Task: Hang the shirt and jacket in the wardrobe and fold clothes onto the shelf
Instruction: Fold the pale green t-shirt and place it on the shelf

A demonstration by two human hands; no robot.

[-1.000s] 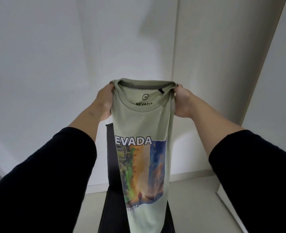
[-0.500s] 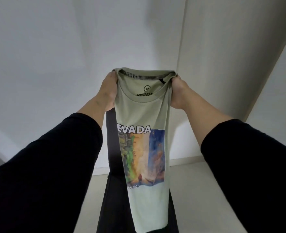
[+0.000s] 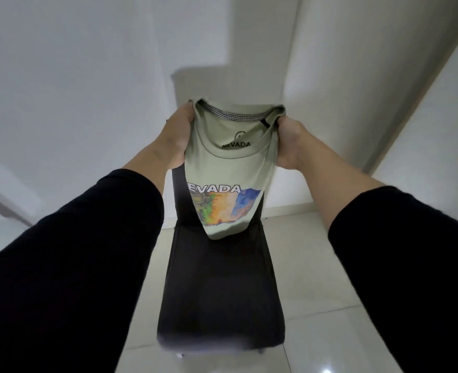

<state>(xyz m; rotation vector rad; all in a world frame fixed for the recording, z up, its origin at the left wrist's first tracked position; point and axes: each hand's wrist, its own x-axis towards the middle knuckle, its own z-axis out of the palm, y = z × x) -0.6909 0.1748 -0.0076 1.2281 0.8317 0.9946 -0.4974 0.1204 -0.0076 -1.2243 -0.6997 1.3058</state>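
The hanging length of the green T-shirt [image 3: 230, 179] has shortened, its hem now doubled up above the back edge of the black chair [image 3: 219, 292], left hand [image 3: 178, 138] and right hand [image 3: 289, 144] fingers clamped on its shoulders, so folding is underway.

A pale green T-shirt [image 3: 230, 170] is gripped at its shoulders by the left hand [image 3: 178, 138] and right hand [image 3: 289, 142] at frame centre, above a black chair [image 3: 219, 286] on pale floor tiles [image 3: 316, 265]
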